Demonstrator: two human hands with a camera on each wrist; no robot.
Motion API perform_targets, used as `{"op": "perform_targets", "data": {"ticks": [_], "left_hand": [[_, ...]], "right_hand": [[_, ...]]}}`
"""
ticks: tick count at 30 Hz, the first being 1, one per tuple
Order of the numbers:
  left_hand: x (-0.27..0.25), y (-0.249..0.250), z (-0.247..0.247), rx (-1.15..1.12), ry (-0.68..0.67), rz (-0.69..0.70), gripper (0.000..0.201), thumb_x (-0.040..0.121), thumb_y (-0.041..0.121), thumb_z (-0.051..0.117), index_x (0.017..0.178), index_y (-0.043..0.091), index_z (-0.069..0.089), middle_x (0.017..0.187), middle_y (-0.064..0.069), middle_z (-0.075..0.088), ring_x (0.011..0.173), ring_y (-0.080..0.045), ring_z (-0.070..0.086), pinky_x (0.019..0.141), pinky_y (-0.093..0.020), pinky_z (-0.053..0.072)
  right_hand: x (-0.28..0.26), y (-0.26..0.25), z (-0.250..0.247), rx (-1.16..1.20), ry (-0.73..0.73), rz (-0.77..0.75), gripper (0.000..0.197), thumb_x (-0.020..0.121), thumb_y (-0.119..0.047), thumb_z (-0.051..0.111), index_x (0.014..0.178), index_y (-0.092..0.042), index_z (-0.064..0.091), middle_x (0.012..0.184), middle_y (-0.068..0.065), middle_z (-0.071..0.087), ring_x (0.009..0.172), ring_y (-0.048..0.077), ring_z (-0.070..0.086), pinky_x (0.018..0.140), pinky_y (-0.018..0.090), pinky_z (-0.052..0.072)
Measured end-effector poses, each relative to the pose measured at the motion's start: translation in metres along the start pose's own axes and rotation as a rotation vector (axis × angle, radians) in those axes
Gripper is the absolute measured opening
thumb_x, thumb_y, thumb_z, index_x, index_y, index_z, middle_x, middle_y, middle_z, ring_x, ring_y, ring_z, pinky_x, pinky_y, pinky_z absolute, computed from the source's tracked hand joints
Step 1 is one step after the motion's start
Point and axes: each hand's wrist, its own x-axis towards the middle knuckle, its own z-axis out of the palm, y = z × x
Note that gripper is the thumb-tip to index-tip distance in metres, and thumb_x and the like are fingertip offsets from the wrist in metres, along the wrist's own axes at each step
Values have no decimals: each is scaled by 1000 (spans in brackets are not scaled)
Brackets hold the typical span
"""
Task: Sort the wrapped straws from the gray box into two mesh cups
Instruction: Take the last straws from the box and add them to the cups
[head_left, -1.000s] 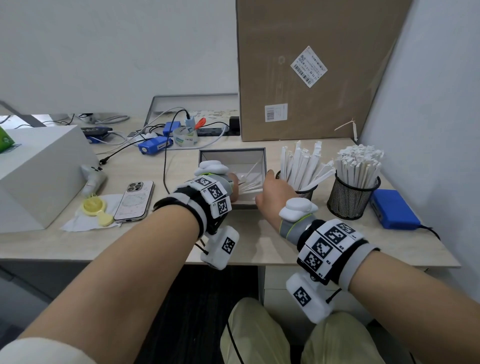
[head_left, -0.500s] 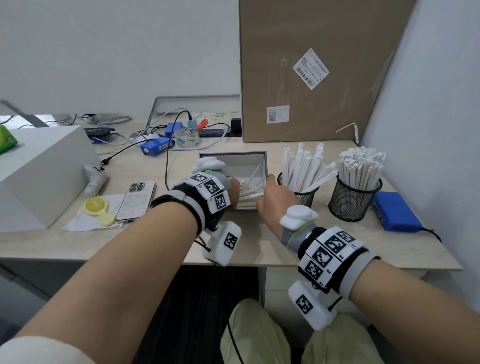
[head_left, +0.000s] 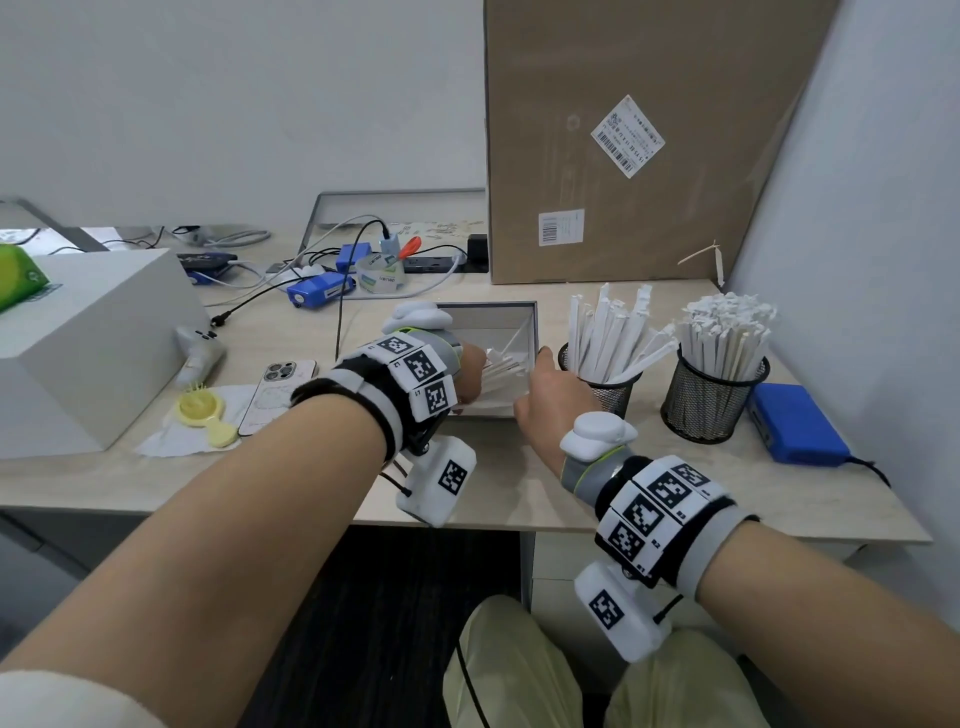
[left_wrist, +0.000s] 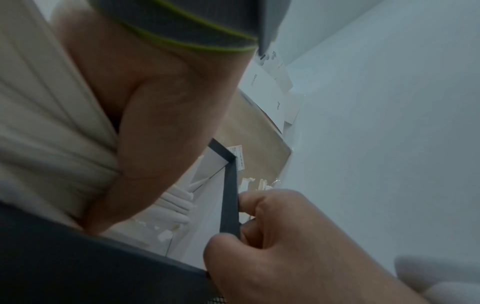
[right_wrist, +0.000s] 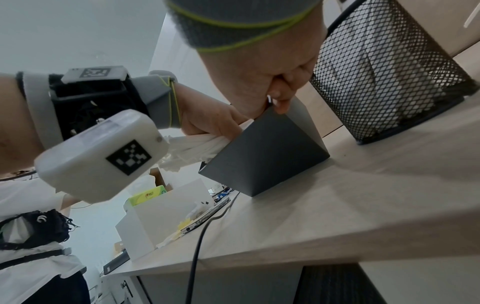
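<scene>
The gray box (head_left: 511, 317) stands mid-table and is open on top. My left hand (head_left: 469, 375) reaches in from the left and grips a bundle of white wrapped straws (head_left: 503, 368). That bundle also shows in the wrist views, as straws (right_wrist: 197, 148) and straws (left_wrist: 176, 205). My right hand (head_left: 546, 385) pinches the box rim (left_wrist: 230, 205) at its near right corner (right_wrist: 265, 152). Right of the box are two black mesh cups. The nearer cup (head_left: 605, 391) holds wide wrapped straws. The farther cup (head_left: 712, 402) is packed with thin ones.
A tall cardboard carton (head_left: 639, 140) leans at the back, and a wall is close on the right. A blue device (head_left: 797, 423) lies by the farther cup. To the left are a phone (head_left: 278, 395), a yellow comb (head_left: 200, 415), a white box (head_left: 88, 348), cables and a tape roll (head_left: 382, 273).
Both hands stay at the box. The loose straws now lie gathered closer in my left hand, and the view has shifted slightly.
</scene>
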Motion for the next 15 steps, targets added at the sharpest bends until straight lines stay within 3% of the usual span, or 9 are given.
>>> {"op": "perform_targets", "data": {"ticks": [2,3,5,7,9,11,13,15], "left_hand": [[0,-3,3,-113,23,20,6,92,16,55,97,15,56,70,2,43,87,-18,47,73,-24,36],[-2,-4,5,-162,21,10,4,92,19,55,91,15,58,74,1,51,85,-18,49,73,-25,39],[-3,-10,5,-217,-28,7,18,90,32,60,93,14,60,92,-4,66,83,-20,56,80,-27,47],[-7,-14,0,-226,-49,-16,32,81,42,68,96,15,60,95,-4,69,88,-24,62,88,-32,51],[-10,-16,-2,-228,-37,-20,31,77,39,72,91,14,60,78,-1,63,86,-25,63,83,-32,52],[-13,-13,-5,-191,-20,-35,19,83,27,66,91,12,59,66,1,52,79,-23,56,74,-28,46],[-18,-11,-4,-150,18,-39,9,88,18,58,84,11,55,65,0,48,78,-22,52,70,-27,44],[-21,-13,-6,-196,37,-43,16,89,14,57,74,14,53,77,-3,55,77,-20,53,71,-27,47]], "right_hand": [[-1,0,1,8,7,4,50,91,-9,42,138,2,30,100,21,66,87,39,64,61,34,36],[-2,-1,1,13,6,6,50,91,-9,42,138,2,30,100,22,66,87,39,64,61,34,36],[-1,-1,-1,23,1,8,51,90,-8,42,139,2,29,100,22,66,87,38,64,61,34,36],[-2,-1,-2,29,-2,3,53,90,-8,43,139,3,28,100,23,66,88,38,64,61,34,35],[-2,-2,-1,32,-1,7,51,89,-8,43,137,3,30,101,23,65,89,38,64,61,33,33],[-1,-1,-2,44,-3,18,49,89,-7,43,136,3,32,101,23,65,88,38,63,61,33,32],[0,-2,-2,62,-8,18,49,89,-7,43,136,4,32,99,23,65,78,36,59,60,32,32],[1,-1,-4,83,-12,20,48,89,-7,43,135,5,33,98,23,64,70,31,48,59,32,31]]}}
